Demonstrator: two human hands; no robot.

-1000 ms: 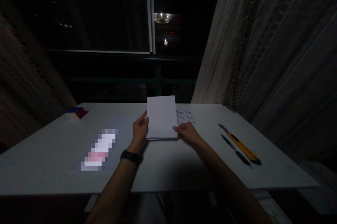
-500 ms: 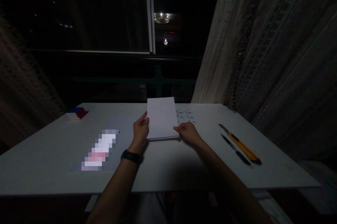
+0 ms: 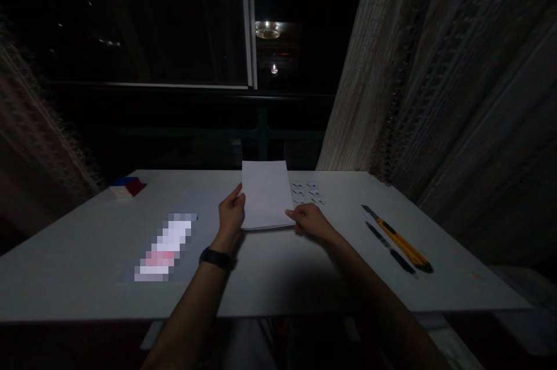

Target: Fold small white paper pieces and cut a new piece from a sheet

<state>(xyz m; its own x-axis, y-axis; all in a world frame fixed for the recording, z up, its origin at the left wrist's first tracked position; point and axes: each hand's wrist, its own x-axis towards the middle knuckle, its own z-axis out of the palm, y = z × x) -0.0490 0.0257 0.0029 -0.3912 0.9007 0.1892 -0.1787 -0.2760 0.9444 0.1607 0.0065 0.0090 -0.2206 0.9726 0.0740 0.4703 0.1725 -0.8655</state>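
Note:
Both of my hands hold a white sheet of paper [image 3: 265, 193], apparently folded, tilted up above the white table [image 3: 278, 277]. My left hand [image 3: 231, 214] pinches its lower left edge, and a black watch sits on that wrist. My right hand [image 3: 310, 220] pinches the lower right corner. Just behind the right hand lie several small paper pieces [image 3: 308, 192] on the table.
A yellow utility knife [image 3: 400, 240] and a black pen [image 3: 389, 247] lie at the right. A blurred flat item [image 3: 165, 247] rests at the left, and a red and blue block [image 3: 125, 186] sits at the far left corner. Curtains hang on both sides of a dark window.
The paper has dipped slightly lower and shifted a touch left in my hands. The curtain at the left has swung.

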